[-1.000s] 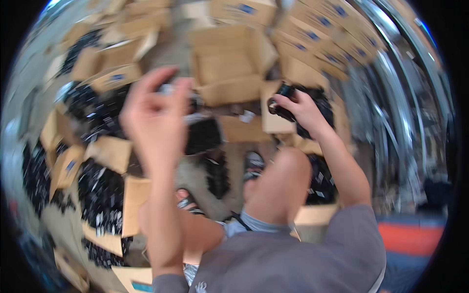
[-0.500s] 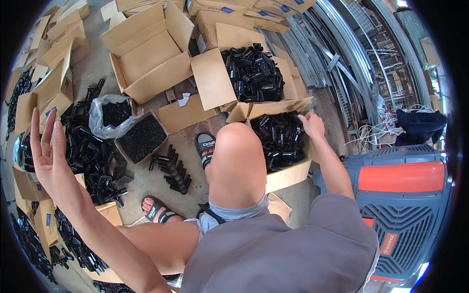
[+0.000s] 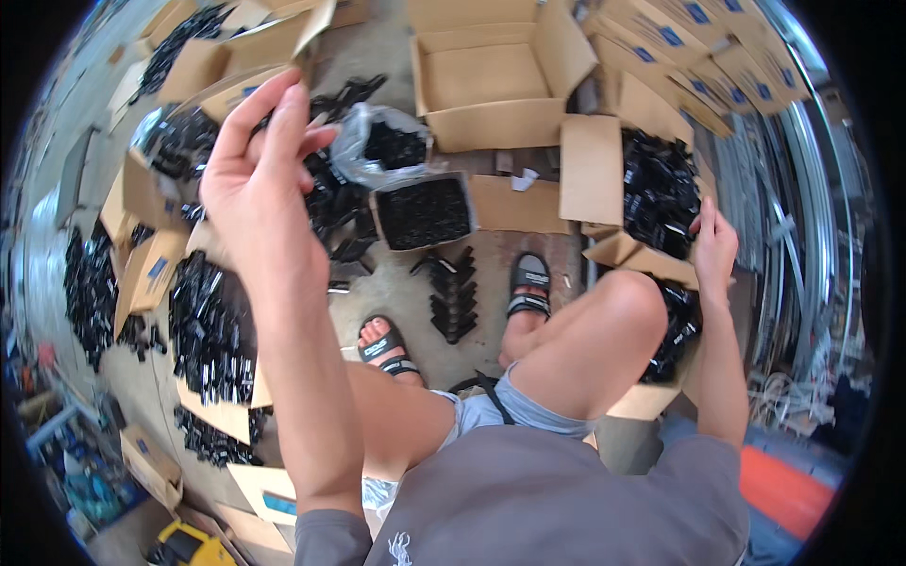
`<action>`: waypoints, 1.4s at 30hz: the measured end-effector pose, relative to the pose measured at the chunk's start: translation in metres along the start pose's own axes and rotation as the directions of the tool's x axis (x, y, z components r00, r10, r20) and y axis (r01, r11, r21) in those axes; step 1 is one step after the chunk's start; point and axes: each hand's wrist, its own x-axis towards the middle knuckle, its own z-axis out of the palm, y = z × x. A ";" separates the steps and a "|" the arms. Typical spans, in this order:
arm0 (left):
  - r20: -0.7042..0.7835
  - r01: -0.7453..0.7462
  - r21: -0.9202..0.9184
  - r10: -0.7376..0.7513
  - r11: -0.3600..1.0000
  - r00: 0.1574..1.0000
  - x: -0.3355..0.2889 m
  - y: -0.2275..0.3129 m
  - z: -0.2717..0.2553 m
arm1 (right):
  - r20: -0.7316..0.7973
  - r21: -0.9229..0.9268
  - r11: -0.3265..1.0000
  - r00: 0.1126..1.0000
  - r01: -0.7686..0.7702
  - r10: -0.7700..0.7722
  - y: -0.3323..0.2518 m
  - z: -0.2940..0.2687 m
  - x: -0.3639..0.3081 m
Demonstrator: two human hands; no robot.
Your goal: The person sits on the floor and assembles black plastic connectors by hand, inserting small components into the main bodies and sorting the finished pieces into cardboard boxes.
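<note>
Well, the left hand [image 3: 255, 179] is raised high on the left side, wrist bent, its fingers curled and the fingertips drawn close together; whether anything small sits between them cannot be told. Over on the other side, the right hand [image 3: 714, 247] is down by the right edge of an open cardboard box [image 3: 592, 170] heaped with glossy black parts [image 3: 661, 189], its fingers bent inward (I cannot tell whether they grip a piece or touch the box). Just below, nearer the body, a second box [image 3: 637, 402] holds more of the same dark pieces, partly hidden behind the right knee [image 3: 634, 302].

On the floor between the two sandals, a neat stack of black pieces [image 3: 453, 297] lies in a ridged row. Beyond it stand a small carton [image 3: 470, 200] full of tiny black bits and, touching or nearly so, a clear plastic bag [image 3: 351, 141] with similar contents. Loose black parts lie to their left, behind the left wrist. Farther out, a large open carton [image 3: 491, 132] faces upward, with a white paper scrap [image 3: 525, 179] near its front.
</note>
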 end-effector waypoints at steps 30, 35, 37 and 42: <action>-0.118 0.068 -0.214 -0.095 0.974 0.988 0.041 0.071 -0.102 | 0.683 0.119 0.739 0.486 0.663 -0.545 -0.165 0.448 -0.303; 0.146 0.088 -0.321 -0.042 0.943 0.988 0.046 0.049 -0.116 | 0.712 0.043 0.659 0.439 0.751 -0.547 -0.182 0.471 -0.303; -0.103 -0.006 -0.070 -0.001 0.998 0.995 0.040 0.045 -0.101 | 0.717 0.038 0.623 0.413 0.781 -0.562 -0.179 0.471 -0.306; -0.058 -0.008 0.090 0.014 0.996 0.998 0.045 0.049 -0.127 | 0.684 0.018 0.521 0.370 0.854 -0.629 -0.151 0.448 -0.312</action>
